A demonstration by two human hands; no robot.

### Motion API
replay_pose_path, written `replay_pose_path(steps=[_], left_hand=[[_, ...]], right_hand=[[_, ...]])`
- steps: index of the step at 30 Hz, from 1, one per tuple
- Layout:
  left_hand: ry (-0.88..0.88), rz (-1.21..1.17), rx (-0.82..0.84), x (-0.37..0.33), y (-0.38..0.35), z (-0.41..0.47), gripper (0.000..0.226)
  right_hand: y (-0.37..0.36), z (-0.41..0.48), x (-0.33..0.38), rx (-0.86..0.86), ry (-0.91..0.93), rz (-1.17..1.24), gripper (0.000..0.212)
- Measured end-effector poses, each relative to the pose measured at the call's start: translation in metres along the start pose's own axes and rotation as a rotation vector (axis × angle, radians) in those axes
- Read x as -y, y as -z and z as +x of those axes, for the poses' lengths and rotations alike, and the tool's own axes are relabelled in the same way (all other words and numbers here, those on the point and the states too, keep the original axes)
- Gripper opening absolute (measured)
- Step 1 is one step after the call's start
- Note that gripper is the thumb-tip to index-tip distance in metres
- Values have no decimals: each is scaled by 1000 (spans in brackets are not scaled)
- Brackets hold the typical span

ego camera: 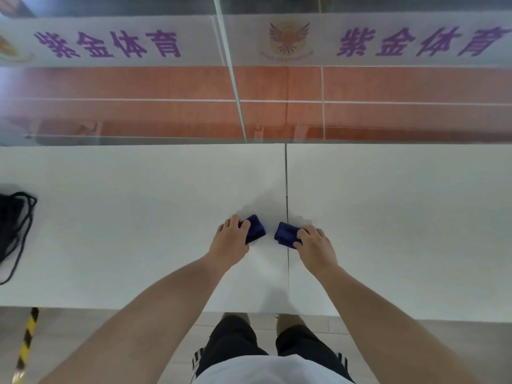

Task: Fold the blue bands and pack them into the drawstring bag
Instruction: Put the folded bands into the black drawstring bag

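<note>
Plainly soft and light, the two blue bands lie folded mid-table, the left hand (pixel 231 239) clamped on the left band (pixel 254 228), the right hand (pixel 314 241) on the right band (pixel 286 234), drawstring bag (pixel 12 217) far left.

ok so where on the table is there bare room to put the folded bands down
Bare white table right of the right hand, and between the left hand and the black bag. It is crowded only where both hands hold the blue bands.
</note>
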State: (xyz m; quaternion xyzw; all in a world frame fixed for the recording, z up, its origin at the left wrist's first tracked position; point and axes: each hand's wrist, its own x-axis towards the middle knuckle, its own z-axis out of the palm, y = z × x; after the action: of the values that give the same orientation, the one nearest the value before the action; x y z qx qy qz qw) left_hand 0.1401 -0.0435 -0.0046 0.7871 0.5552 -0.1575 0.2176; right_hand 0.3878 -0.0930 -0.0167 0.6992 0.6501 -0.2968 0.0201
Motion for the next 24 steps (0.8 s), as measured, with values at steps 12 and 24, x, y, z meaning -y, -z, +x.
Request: replay_pose_path(steps=[12,24], left_hand=[[-2,-23,-39,15,-13,-7,56],[124,-477,146,-2,8,1,44]], right_hand=[[-2,-10,15,54,-46,-81,44],[8,-26,7,72,-56,-80,40]])
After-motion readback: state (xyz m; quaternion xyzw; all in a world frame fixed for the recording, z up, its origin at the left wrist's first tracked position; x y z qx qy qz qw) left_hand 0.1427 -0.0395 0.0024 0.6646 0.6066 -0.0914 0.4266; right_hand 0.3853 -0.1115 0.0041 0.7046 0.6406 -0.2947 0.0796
